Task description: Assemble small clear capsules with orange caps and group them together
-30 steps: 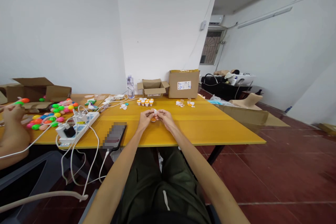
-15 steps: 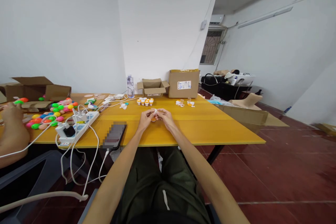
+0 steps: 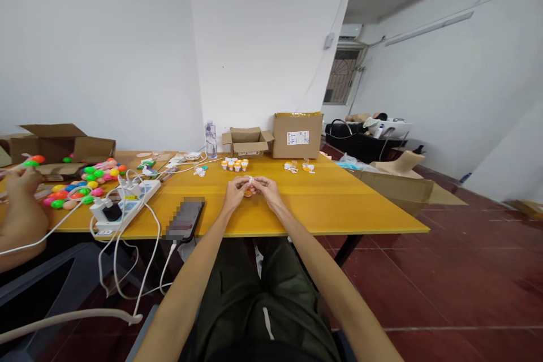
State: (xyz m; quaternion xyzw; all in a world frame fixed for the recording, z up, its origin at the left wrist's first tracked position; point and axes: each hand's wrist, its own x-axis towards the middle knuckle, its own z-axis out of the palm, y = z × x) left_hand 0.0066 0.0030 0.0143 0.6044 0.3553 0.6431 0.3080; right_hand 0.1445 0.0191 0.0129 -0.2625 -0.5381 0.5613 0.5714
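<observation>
My left hand (image 3: 235, 190) and my right hand (image 3: 263, 188) meet over the middle of the yellow table (image 3: 339, 203). Both pinch one small white piece (image 3: 251, 181) between their fingertips. A small orange cap (image 3: 248, 193) lies on the table just under the hands. Farther back stands a cluster of small white and orange parts (image 3: 233, 164), and a second loose group of parts (image 3: 298, 167) lies to its right.
A phone (image 3: 185, 219) and a white power strip with cables (image 3: 127, 203) lie to my left. Coloured balls (image 3: 80, 186) and an open box (image 3: 59, 147) sit far left, where another person's hand (image 3: 21, 186) rests. Two cardboard boxes (image 3: 297, 134) and a bottle (image 3: 210, 139) stand at the back.
My fingers have shifted slightly on the small white piece, which now sits lower between them. The other person's hand at the left edge has moved a little.
</observation>
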